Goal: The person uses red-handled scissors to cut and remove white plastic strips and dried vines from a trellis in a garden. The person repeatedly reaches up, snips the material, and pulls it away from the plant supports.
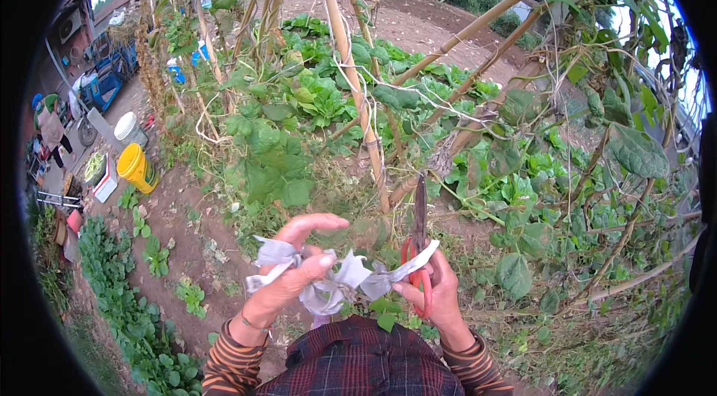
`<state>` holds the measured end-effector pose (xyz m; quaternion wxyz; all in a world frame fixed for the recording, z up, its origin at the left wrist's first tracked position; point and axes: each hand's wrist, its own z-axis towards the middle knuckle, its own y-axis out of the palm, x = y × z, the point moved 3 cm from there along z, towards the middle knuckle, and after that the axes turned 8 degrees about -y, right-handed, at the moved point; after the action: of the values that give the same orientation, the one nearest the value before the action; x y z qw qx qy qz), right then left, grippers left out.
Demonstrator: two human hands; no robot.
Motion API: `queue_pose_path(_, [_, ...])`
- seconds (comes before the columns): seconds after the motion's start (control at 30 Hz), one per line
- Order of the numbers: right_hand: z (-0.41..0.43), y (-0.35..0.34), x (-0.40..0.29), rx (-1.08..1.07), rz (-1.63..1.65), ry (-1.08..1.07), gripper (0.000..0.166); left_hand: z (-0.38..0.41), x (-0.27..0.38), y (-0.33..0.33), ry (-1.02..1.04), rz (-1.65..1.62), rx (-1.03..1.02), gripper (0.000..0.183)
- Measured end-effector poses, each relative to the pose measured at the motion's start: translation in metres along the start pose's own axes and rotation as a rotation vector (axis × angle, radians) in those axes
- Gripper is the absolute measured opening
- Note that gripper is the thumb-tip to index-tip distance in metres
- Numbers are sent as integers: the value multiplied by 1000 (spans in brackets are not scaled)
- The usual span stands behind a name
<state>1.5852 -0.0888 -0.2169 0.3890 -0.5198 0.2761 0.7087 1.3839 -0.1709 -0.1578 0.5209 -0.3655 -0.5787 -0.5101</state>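
Observation:
A pale grey strip of cloth (330, 289), knotted and crumpled, stretches between my two hands in front of my body. My left hand (291, 272) pinches one bunched part of it, with the index finger raised away from the thumb. In my right hand (437, 284) is a pair of scissors (420, 250) with red handles and dark, rusty-looking blades. Those blades point up and away from me and lie together. The cloth's right end crosses over the scissor handles, held near the right thumb.
Bamboo poles (350, 71) with bean vines stand just ahead, leaning across each other. Withered vines (521, 272) hang to the right. Leafy greens (319, 99) grow behind. At left are a yellow bucket (137, 169), a white bucket (130, 130), and a person (50, 121) farther off.

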Motion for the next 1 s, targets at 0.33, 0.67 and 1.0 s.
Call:
queue_pose_path(0.33, [-24,-21,-26,18,-631,-90,65,-9,-92,84,-253,-123,-177,11])
queue_pose_path(0.67, [-40,-13,-7,70,-614,-83,68,-1,-87,96,-192,20,-210,10])
queue_pose_path(1.0, [-45,-6,-46,-86,-51,-91,62,-21,-139,31,-558,-300,-107,12])
